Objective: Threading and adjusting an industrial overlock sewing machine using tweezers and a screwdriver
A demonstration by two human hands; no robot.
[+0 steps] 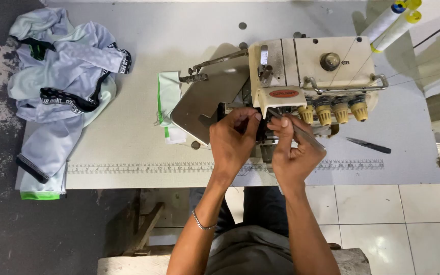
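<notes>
Threading work appears to be the step in hand at the cream-coloured metal overlock sewing machine [301, 71], which sits on the pale grey sewing table [128, 137] with its front opened toward the person. The right hand [294, 153] grips a pair of slim steel tweezers [301, 133] between thumb and forefinger, the fingers pinched narrow around the shaft, and the tips point up and left into the dark opening below the machine's red oval label. The left hand [232, 140] is curled close beside it, thumb and forefinger nipped together at the same opening; they may be holding a thread end, but it is too fine to make out from here. Both sets of fingertips meet just left of the row of four yellow tension knobs [332, 111], nearly touching each other. By my judgement the next move calls for a steady, small reach with the tweezer tips while the left fingers keep their pinch firm. A black thread snip [368, 146] lies on the table to the right, well apart, and a heap of pale grey sports garments [59, 76] rests at the far left.
</notes>
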